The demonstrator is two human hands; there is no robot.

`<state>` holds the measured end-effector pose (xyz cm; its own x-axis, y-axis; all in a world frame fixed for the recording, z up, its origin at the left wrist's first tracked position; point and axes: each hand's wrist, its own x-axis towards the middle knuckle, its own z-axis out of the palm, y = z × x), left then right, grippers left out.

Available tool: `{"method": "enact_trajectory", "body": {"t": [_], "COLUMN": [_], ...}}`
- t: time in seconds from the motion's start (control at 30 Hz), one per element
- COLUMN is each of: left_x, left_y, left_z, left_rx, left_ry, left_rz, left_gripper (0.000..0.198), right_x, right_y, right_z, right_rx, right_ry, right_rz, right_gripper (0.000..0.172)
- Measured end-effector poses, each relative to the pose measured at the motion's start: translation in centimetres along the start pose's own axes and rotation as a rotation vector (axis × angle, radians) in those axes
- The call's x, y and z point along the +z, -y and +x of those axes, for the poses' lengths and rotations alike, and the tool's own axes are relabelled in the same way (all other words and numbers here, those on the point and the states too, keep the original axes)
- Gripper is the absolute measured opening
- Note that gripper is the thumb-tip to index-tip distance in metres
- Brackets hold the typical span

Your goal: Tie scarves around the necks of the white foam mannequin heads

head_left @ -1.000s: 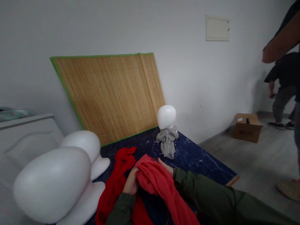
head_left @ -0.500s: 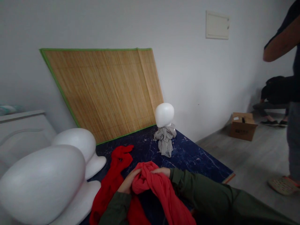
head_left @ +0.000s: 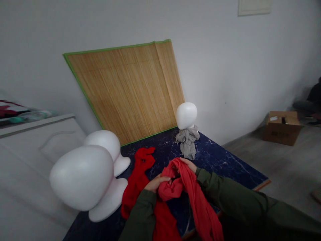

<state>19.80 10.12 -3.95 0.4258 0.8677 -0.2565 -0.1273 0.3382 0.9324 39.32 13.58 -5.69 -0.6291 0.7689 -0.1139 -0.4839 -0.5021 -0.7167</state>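
Note:
A coral-red scarf [head_left: 193, 190] is looped between my hands, its long end hanging down toward me over the table edge. My left hand [head_left: 156, 183] grips the loop's left side, thumb on top. On the far right side, my right hand [head_left: 188, 164] is closed on the cloth, its fingertips partly inside the folds. A second, deeper red scarf [head_left: 140, 180] lies on the table beside my left forearm. Farther back, a grey scarf [head_left: 187, 140] is wrapped round the neck of a white mannequin head [head_left: 187, 115].
Two more white mannequin heads [head_left: 82, 177] [head_left: 104, 144] stand at the left of the dark blue marbled table [head_left: 225, 164]. A bamboo mat [head_left: 125, 90] leans on the wall. A white cabinet [head_left: 45, 150] is left; a cardboard box [head_left: 282, 129] sits on the floor, near a partly visible person.
The scarf's loop has been spread wider, with an opening now showing between my hands. My view has shifted left and down, and the standing person has left the frame.

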Motion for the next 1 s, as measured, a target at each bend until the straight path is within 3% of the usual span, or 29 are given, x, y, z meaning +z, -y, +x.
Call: {"method": "enact_trajectory", "body": {"t": [0.13,0.33,0.57,0.63,0.73,0.83,1.0], "left_x": [0.2,-0.3,0.4,0.7,0.7,0.4,-0.9], "left_y": [-0.3,-0.9,-1.7,-1.8,-2.0,-2.2,-2.2], "left_z": [0.2,0.9,0.6,0.4,0.3,0.4,1.2], "left_rx": [0.033,0.125,0.187,0.206,0.227,0.28,0.404], "left_ry": [-0.008,-0.124,-0.222,-0.232,-0.231,-0.281,-0.428], "left_rz": [-0.045,-0.23,-0.379,-0.417,-0.44,-0.472,-0.465], "left_gripper": [0.007,0.018,0.02,0.023,0.027,0.027,0.02], "right_x": [1.5,2.8,1.3,0.6,0.4,0.9,0.5], "right_y": [-0.1,-1.2,-1.3,-1.4,-1.8,-2.2,-1.9], "right_z": [-0.8,-2.1,-2.5,-2.0,-1.3,-1.1,-0.5], "right_rx": [0.033,-0.027,0.274,0.335,0.29,0.289,0.276], "right_ry": [0.132,0.315,0.422,0.45,0.427,0.369,0.075], "right_rz": [0.043,-0.272,-0.326,-0.334,-0.3,-0.203,-0.203], "right_gripper": [0.048,0.044,0.055,0.051,0.033,0.028,0.028]}}
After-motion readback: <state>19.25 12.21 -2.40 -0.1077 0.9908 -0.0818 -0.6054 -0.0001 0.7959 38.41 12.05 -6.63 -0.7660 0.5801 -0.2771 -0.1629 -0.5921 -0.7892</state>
